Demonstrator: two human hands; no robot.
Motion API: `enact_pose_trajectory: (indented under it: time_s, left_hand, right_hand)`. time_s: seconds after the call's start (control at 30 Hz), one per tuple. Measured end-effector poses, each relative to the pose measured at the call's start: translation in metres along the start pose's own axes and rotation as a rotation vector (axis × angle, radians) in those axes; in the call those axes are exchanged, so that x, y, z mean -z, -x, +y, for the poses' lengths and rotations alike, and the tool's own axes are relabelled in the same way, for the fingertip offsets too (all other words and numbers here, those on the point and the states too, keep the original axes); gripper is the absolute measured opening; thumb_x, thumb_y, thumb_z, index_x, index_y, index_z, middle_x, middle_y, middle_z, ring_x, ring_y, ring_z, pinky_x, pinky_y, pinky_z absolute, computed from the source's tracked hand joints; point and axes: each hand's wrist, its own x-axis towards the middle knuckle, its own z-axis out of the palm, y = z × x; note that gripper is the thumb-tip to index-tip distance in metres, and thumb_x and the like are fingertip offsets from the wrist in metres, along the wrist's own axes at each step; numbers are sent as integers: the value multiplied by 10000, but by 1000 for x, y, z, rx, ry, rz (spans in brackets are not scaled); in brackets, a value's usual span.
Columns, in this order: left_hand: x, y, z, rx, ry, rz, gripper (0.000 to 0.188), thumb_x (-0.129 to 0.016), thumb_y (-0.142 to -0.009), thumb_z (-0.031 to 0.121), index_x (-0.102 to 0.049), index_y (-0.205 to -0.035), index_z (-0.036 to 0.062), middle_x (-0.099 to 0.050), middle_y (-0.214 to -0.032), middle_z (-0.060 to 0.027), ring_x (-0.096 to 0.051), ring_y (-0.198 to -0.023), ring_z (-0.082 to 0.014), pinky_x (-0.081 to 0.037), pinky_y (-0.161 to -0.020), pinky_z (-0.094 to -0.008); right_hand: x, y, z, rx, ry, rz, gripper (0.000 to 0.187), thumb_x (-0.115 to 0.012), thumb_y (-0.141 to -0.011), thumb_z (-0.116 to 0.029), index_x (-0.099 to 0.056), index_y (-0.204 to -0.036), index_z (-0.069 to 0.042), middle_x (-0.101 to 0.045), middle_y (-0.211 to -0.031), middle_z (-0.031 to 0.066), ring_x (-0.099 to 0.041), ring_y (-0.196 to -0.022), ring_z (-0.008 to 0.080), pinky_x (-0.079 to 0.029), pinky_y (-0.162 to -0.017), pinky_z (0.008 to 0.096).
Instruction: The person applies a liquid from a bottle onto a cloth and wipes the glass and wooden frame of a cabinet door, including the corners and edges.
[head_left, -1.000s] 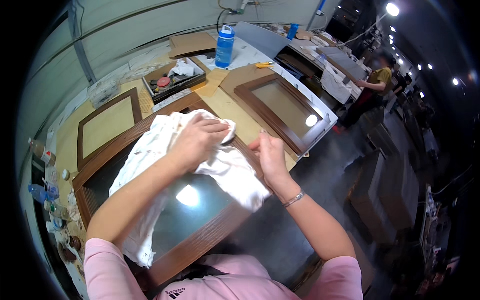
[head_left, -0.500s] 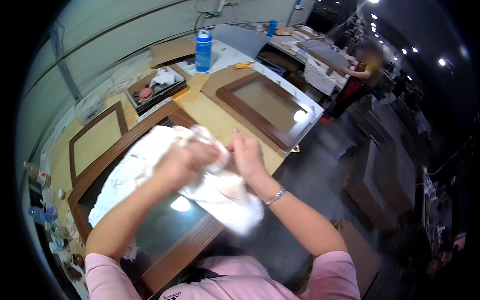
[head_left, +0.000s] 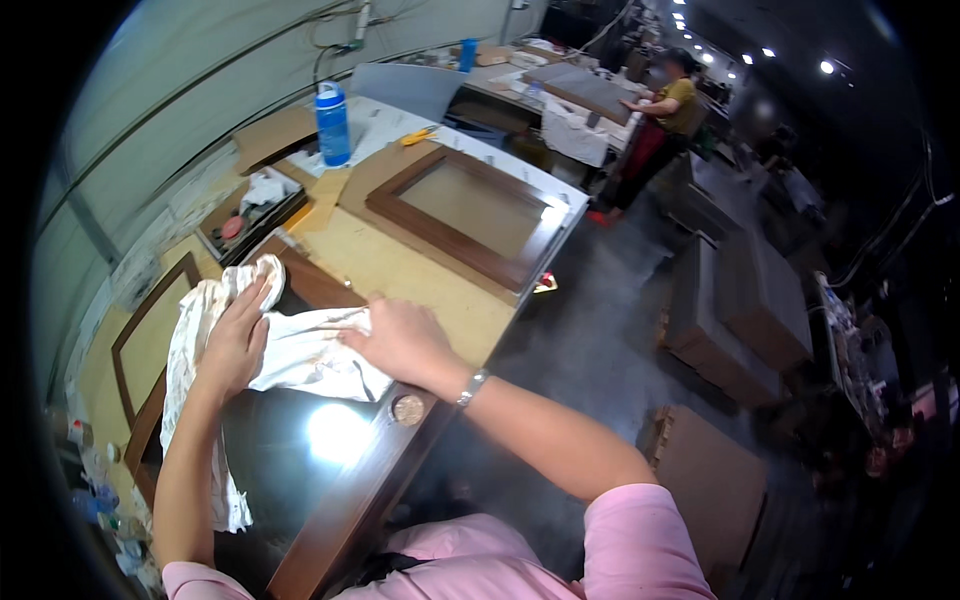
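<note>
A stained white cloth (head_left: 310, 345) lies across the dark glass (head_left: 270, 440) of a brown wooden-framed panel (head_left: 365, 490) in front of me. My left hand (head_left: 237, 340) presses on its bunched left part, fingers together and stretched along the folds. A strip of cloth hangs down past my left wrist onto the glass. My right hand (head_left: 405, 340) has its fingers closed over the cloth's right end, near the frame's right side; its fingertips are partly hidden. Just below that hand, a round tan disc (head_left: 408, 408) shows on the frame.
Another framed glass panel (head_left: 460, 215) lies on cardboard at the far right of the table. A blue bottle (head_left: 332, 125), an open box (head_left: 255, 215) and a thin frame (head_left: 150, 330) stand or lie around. Stacked grey blocks (head_left: 690, 310) are on the floor; a person (head_left: 665, 115) works beyond.
My hands have moved apart, spreading the cloth between them: the left to the left, the right uncovering the round disc. The view has shifted right, so the surroundings appear further left.
</note>
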Motion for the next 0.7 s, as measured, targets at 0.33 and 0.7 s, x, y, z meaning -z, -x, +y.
enact_pose_trajectory:
  time_s: [0.33,0.7]
  left_hand:
    - [135,187,-81,456,146,498,310,-506,-682,-121,-709,-904,-45,-700,-874,-167,-677,-837,-237,-530,-766,-328]
    - [59,226,-90,58,-292,296,451,-597,-706,-110,-701,-1114,53,-670,-1195,-129,-601,-1118,-331,-455,-974,-410]
  right_hand:
    - [-1,-2,-6,-36,2,45,559,-646,-861,-491,-655,-963,59,-669,-835,306,-671,-871,454,-523,-791,515]
    - [-2,-9,28,47,-142,-3,445,-697,-793,-337,-665,-1067,11,-702,-893,246,-675,-877,425,-516,-787,480]
